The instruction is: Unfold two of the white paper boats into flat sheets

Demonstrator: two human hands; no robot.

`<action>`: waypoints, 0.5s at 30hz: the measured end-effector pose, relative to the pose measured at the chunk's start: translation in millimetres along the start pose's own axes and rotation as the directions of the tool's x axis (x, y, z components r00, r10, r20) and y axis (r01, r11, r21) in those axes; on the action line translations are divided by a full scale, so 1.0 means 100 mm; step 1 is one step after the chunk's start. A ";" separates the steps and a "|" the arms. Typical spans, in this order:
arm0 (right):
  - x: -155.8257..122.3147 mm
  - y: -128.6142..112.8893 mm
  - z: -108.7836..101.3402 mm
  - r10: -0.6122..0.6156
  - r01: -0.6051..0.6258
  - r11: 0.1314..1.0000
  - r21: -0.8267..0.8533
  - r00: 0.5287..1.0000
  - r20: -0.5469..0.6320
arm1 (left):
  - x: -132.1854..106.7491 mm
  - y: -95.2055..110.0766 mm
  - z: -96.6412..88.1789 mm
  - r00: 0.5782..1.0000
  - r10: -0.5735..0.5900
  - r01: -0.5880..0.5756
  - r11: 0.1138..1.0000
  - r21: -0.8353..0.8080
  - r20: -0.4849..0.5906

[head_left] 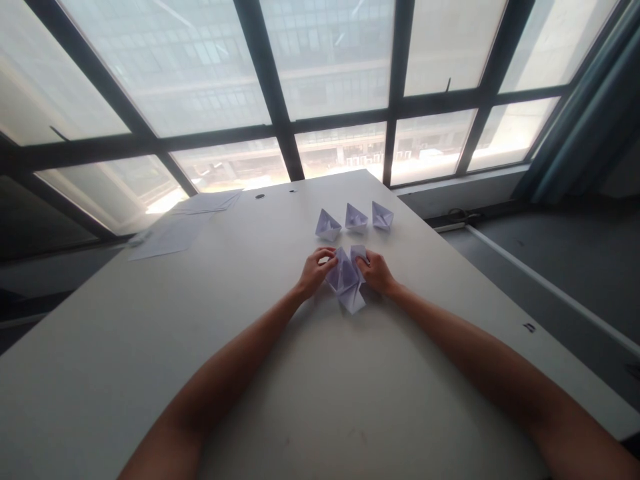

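Two-handed grip: left hand (315,272), right hand (375,273) closed on folded paper boat (343,275) between them

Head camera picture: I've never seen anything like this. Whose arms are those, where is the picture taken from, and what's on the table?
There's no machine here: these are a person's own bare arms, seen from a camera worn on their head, looking forward and down. The left hand and right hand both hold a folded paper shape on a pale table. Just beyond it sit three small folded paper boats, and loose sheets of paper lie further left. Large windows fill the background.
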State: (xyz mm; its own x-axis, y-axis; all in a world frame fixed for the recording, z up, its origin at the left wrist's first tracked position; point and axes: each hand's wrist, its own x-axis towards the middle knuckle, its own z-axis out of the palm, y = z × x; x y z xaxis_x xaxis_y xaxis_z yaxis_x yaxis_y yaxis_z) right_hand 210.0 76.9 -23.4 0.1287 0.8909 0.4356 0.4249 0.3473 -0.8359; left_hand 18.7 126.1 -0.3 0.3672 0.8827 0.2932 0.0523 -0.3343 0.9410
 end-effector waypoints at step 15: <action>0.13 0.22 -0.09 0.090 -0.092 0.995 -0.032 0.994 -0.067 | 0.16 -0.11 -0.23 0.944 -0.327 0.242 0.784 -0.571 -0.050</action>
State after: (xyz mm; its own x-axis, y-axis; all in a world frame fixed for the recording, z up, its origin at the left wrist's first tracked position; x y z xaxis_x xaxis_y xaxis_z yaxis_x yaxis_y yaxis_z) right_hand 229.5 93.3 -33.4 0.2264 0.8968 0.3801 0.4393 0.2543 -0.8616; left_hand 2.6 151.7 -1.5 0.2829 0.9589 -0.0228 -0.4005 0.1397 0.9056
